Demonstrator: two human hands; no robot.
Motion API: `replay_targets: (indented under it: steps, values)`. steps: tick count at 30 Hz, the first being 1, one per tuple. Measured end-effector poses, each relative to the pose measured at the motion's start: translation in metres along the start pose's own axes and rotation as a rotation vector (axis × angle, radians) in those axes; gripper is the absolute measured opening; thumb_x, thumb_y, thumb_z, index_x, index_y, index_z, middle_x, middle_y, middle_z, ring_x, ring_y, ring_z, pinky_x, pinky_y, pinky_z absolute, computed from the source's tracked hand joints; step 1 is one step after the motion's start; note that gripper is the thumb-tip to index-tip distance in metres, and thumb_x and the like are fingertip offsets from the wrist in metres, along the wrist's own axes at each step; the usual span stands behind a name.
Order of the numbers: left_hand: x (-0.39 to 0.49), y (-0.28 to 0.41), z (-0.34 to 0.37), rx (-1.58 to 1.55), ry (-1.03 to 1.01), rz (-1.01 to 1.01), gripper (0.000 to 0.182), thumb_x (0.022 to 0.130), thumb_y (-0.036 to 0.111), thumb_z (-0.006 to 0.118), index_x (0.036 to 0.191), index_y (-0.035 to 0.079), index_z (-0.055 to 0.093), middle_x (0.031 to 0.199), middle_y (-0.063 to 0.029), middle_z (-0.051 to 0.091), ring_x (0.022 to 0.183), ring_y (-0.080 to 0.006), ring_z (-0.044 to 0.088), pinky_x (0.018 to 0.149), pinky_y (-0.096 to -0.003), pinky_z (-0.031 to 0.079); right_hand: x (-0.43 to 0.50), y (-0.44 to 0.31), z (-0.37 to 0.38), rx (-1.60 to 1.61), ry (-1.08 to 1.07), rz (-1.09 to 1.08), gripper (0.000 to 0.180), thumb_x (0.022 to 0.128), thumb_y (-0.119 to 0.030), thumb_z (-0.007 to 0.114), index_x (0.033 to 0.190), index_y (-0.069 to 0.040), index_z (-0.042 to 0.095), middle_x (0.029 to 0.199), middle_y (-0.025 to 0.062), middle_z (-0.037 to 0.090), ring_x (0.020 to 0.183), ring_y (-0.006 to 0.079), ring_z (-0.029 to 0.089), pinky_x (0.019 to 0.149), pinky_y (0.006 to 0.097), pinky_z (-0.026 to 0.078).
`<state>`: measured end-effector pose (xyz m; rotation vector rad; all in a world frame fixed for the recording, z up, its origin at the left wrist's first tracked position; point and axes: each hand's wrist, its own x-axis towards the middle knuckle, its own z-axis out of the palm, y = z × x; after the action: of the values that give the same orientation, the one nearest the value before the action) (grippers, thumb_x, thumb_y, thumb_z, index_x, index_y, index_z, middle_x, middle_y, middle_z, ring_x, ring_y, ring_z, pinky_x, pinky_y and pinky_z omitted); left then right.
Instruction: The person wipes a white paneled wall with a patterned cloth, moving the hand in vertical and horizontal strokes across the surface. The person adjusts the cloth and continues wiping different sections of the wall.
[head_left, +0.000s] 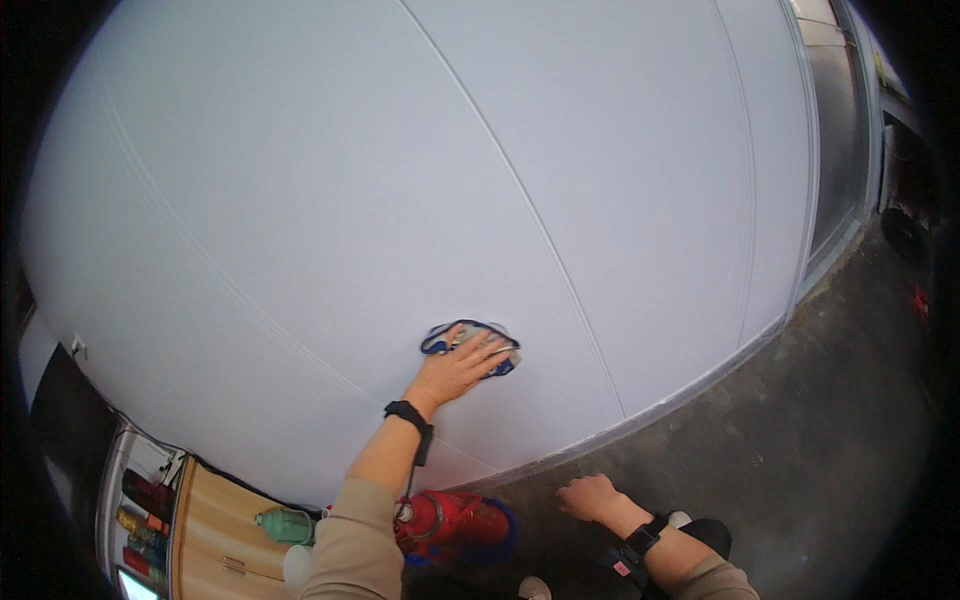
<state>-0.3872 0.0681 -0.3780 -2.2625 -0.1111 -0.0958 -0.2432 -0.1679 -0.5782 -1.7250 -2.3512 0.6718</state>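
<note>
My left hand (454, 369) presses a crumpled blue, grey and white cloth (510, 361) flat against the white wall panel (360, 187). Its fingers are spread over the cloth, and part of the cloth is hidden beneath them. A black band circles the left wrist. Lower and to the right, my right hand (592, 499) hangs above the dark floor with its fingers curled in. Nothing shows in it, and it touches neither the wall nor the cloth.
Red fire extinguishers (465, 521) stand at the wall's foot beside my left forearm. A wooden cabinet (217, 532) is at lower left, with a green bottle-like container (286, 526) above it. The dark floor (750, 450) runs along the wall toward a metal-framed doorway (836, 142).
</note>
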Motion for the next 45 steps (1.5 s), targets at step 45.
replay_targets:
  steps: [45]
  values:
    - [0.033, 0.106, -0.082, -2.536, 0.363, -1.121, 0.048, 0.096, 0.034, 0.046, 0.133, 0.003, 0.04, 0.111, -0.0145, 0.06, 0.1, -0.0233, 0.061, 0.084, -0.037, 0.052, -0.032, 0.009, -0.075, 1.781, 0.341, 0.043, 0.051, 0.09, -0.038, 0.058, 0.132, -0.014, 0.045, 0.104, 0.0051, 0.058, 0.094, 0.0193, 0.059, 0.075, 0.0342, 0.053]
